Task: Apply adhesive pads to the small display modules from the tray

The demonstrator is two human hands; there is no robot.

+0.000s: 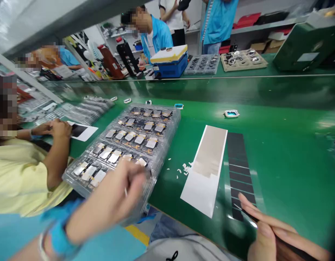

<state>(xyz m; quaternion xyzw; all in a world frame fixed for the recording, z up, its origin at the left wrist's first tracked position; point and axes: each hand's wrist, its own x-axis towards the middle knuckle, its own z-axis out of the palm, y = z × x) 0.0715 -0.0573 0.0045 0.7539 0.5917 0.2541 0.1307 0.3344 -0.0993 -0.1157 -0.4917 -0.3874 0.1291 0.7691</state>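
My left hand (124,188), blurred by motion, is over the lower right of a clear plastic tray (167,145). Its fingers are curled together, and what they hold, if anything, is hidden. Rows of small electronic modules (140,139) with silvery rectangular faces fill the tray. Dark tweezers (250,217) are held in my right hand (276,228), their pointed tip over a clear sheet with black strips (242,175). Left of that sheet lies a white backing sheet (201,192) with a beige upper part. Small white scraps (187,168) lie beside it.
Several small white frames (231,114) sit along the green bench (287,156). At the left, a co-worker in a yellow top (23,177) works at a white sheet (87,133). Stacked clear trays (92,108), a blue box (170,69) and a parts tray (243,65) stand farther back.
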